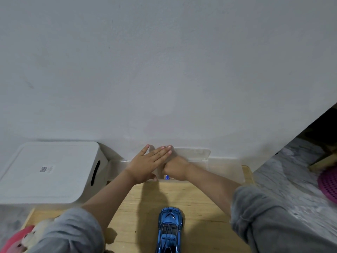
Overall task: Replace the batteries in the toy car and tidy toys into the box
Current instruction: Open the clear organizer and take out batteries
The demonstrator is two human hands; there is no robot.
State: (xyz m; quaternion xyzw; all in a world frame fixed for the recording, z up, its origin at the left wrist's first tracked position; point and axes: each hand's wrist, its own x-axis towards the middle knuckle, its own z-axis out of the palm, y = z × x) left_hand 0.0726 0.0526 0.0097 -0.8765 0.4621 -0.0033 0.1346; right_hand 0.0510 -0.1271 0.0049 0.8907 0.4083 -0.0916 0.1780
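Note:
A shiny blue toy car (170,229) sits on the wooden table (200,201) near its front edge, nose pointing away from me. A clear plastic box (224,170) stands at the table's far edge against the wall, its clear lid (193,152) raised behind it. My left hand (148,164) lies flat over the box's left part, fingers stretched out and close together. My right hand (176,168) is curled at the box's front rim, partly under the left fingers. What it holds is hidden. A small blue object (166,177) shows just below the hands.
A white lidded storage bin (49,172) stands left of the table. A pink and white plush toy (27,238) lies at the table's near left corner. A pink mesh basket (328,185) sits on the grey floor to the right. The wall is right behind the box.

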